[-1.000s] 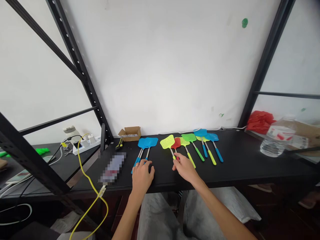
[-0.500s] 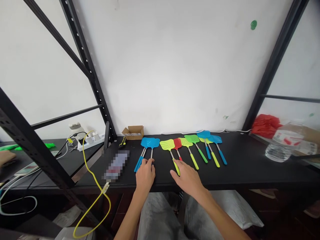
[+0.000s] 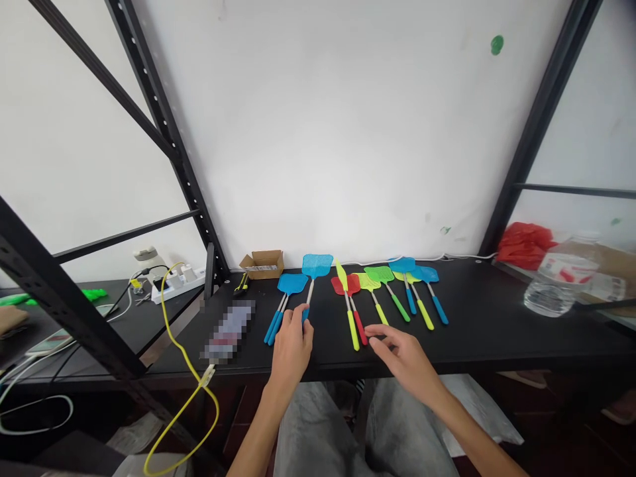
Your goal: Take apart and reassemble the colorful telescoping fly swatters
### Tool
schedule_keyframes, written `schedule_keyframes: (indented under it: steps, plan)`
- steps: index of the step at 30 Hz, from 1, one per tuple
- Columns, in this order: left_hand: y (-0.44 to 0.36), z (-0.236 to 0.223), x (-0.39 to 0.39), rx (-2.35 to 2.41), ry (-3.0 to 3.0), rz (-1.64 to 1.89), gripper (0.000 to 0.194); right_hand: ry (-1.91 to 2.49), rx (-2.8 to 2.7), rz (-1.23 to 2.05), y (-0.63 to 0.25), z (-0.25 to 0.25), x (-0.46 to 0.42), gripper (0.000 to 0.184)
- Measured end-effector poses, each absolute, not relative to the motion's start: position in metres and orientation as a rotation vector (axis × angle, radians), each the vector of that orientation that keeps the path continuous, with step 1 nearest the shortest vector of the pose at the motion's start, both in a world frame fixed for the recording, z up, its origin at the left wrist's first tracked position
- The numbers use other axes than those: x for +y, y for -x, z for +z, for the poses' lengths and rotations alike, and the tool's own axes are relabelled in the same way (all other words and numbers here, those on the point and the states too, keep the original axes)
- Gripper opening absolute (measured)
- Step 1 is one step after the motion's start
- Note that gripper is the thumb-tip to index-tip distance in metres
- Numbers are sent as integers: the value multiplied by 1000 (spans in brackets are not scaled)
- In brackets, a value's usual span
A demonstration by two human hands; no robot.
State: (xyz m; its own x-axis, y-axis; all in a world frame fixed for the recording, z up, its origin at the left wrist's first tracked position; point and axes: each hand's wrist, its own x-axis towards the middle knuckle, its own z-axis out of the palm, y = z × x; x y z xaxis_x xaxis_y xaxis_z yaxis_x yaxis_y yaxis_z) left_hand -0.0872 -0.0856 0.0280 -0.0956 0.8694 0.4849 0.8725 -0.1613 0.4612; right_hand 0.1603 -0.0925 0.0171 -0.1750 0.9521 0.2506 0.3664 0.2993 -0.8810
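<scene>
Prob. the blue swatter (image 3: 318, 265), on or just over the bench (image 3: 481, 321) left of the edge-on yellow one (image 3: 352, 331), is v. light w/ a bendy mesh head; best taken by its stiffer grip, where the L hand (image 3: 292, 344) is clamped. R hand (image 3: 405, 361) has fingers apart, empty, beside the red swatter (image 3: 360, 328).

A plain white wall (image 3: 348, 132) is rising behind the long black surface (image 3: 477, 318); black perforated metal posts (image 3: 163, 119) are framing it above a dark reddish tiled floor (image 3: 238, 424).
</scene>
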Motion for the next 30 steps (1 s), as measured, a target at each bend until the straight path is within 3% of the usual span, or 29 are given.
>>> schedule_keyframes:
  steps: [10,15,21,30]
  plan:
    - [50,45,-109,-1733,2490,-1467,34,1001,-1429,1182,-169,15,-80,44]
    - [31,50,-124,-1650,2782,-1464,37,879,-1077,1339,-173,21,-76,47]
    - [22,45,-130,-1640,2954,-1424,40,725,-737,1476,-185,33,-73,37]
    - [18,41,-132,-1611,3119,-1240,39,641,-714,1453,-173,22,-71,30]
